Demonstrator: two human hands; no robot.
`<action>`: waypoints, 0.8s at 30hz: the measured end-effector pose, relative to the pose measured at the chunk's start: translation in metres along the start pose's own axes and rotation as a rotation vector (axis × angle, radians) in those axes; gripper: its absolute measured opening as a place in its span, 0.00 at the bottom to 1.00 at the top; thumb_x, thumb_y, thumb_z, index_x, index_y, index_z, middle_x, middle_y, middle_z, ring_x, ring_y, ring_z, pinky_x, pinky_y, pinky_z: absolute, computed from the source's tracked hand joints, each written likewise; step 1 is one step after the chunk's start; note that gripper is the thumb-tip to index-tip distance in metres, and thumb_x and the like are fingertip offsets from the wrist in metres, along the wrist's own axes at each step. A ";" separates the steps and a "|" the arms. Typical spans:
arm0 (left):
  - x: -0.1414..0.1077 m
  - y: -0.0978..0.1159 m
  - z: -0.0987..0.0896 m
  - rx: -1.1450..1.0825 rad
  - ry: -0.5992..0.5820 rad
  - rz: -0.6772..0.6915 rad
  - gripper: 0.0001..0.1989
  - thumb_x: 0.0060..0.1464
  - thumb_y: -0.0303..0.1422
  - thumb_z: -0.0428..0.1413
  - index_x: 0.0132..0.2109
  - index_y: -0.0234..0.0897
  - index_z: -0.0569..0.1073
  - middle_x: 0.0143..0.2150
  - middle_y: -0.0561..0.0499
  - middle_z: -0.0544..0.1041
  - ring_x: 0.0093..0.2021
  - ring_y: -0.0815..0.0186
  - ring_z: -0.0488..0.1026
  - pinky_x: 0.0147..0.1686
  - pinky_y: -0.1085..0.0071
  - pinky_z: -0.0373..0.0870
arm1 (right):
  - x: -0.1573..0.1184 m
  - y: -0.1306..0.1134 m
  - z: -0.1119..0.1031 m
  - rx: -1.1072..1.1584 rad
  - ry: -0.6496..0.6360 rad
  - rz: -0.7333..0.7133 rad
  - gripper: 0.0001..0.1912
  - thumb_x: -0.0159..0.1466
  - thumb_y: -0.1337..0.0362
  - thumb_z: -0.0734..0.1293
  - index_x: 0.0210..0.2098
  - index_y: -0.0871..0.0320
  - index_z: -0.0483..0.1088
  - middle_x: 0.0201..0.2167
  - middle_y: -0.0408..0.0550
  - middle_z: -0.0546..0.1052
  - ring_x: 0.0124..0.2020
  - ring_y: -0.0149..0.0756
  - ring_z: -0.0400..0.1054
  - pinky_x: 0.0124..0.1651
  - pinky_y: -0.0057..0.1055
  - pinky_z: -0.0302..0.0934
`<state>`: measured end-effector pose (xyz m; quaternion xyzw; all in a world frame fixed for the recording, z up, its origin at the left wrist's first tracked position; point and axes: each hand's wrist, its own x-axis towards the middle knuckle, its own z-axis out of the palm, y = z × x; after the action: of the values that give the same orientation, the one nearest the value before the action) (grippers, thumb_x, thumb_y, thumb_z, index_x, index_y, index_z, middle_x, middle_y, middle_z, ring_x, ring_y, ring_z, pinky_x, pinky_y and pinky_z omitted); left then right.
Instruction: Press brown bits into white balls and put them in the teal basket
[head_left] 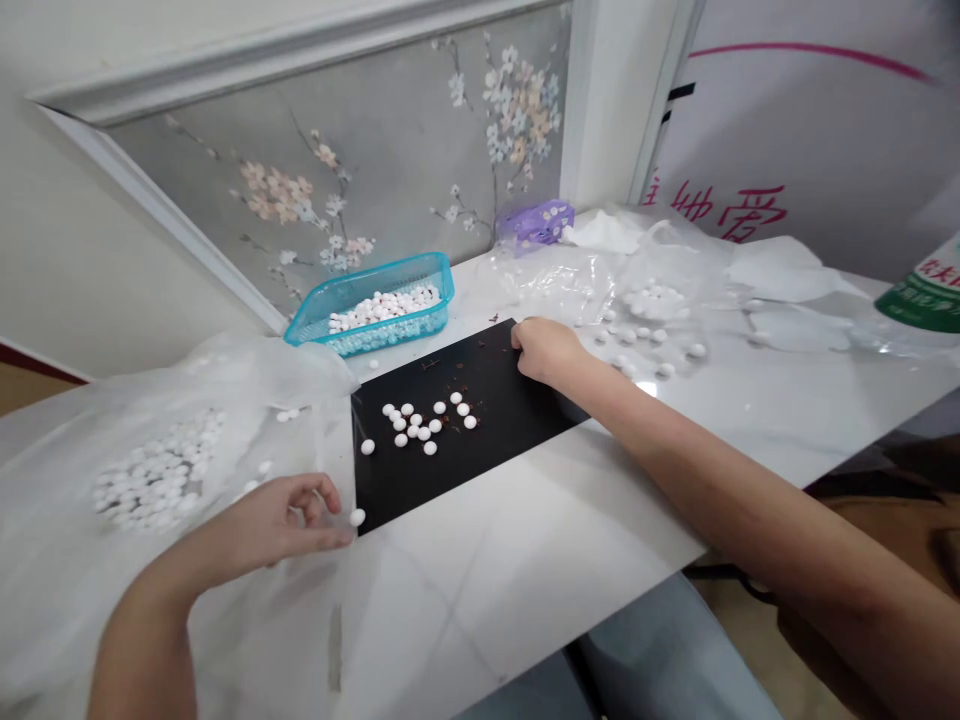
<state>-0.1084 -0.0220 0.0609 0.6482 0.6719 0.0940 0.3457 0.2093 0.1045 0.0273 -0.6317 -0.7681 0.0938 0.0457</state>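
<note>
On the white tabletop lies a black mat (450,470), with a loose group of small white balls (416,420) and scattered reddish-brown bits on its left half. My left hand (289,520) is by the mat's near left corner, fingers curled but apart from the thumb. A single white ball (358,517) sits at that corner, just beyond the thumb tip; I cannot tell whether they touch. My right hand (546,350) is closed at the mat's far right edge, fingertips pressed together. What it pinches, if anything, is hidden.
A blue plastic basket (442,290) full of white balls stands against the wall. Clear plastic sheeting with more balls (161,470) spreads at the left. Further right are balls on plastic (656,300), a purple packet (536,222) and a green-labelled bottle (926,290).
</note>
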 end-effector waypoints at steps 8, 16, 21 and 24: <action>0.013 0.008 0.022 0.085 -0.199 0.031 0.13 0.45 0.43 0.58 0.31 0.37 0.72 0.22 0.52 0.72 0.22 0.68 0.66 0.21 0.75 0.63 | 0.002 0.002 0.003 0.096 0.021 -0.045 0.16 0.53 0.77 0.61 0.40 0.61 0.72 0.40 0.52 0.75 0.41 0.40 0.69 0.38 0.28 0.60; 0.021 0.025 0.043 0.169 0.203 0.173 0.16 0.49 0.46 0.54 0.40 0.39 0.69 0.27 0.54 0.69 0.24 0.69 0.65 0.25 0.74 0.61 | 0.002 -0.008 0.014 0.253 0.208 -0.230 0.15 0.56 0.77 0.58 0.37 0.61 0.72 0.40 0.51 0.75 0.42 0.37 0.68 0.44 0.29 0.59; 0.025 0.029 0.055 0.264 0.199 0.194 0.17 0.50 0.47 0.54 0.42 0.41 0.69 0.28 0.55 0.70 0.23 0.70 0.62 0.25 0.73 0.59 | -0.001 -0.020 0.025 0.564 0.269 -0.310 0.12 0.55 0.76 0.60 0.33 0.63 0.73 0.33 0.50 0.76 0.35 0.33 0.69 0.42 0.28 0.62; 0.024 0.033 0.060 0.298 0.183 0.202 0.15 0.52 0.46 0.51 0.40 0.41 0.71 0.28 0.55 0.70 0.24 0.69 0.63 0.27 0.73 0.60 | -0.005 -0.029 0.029 0.854 0.189 -0.241 0.09 0.53 0.76 0.63 0.31 0.64 0.74 0.29 0.48 0.76 0.31 0.30 0.70 0.39 0.26 0.64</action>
<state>-0.0447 -0.0144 0.0275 0.7451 0.6385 0.0860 0.1723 0.1771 0.0921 0.0047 -0.4682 -0.7211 0.3380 0.3827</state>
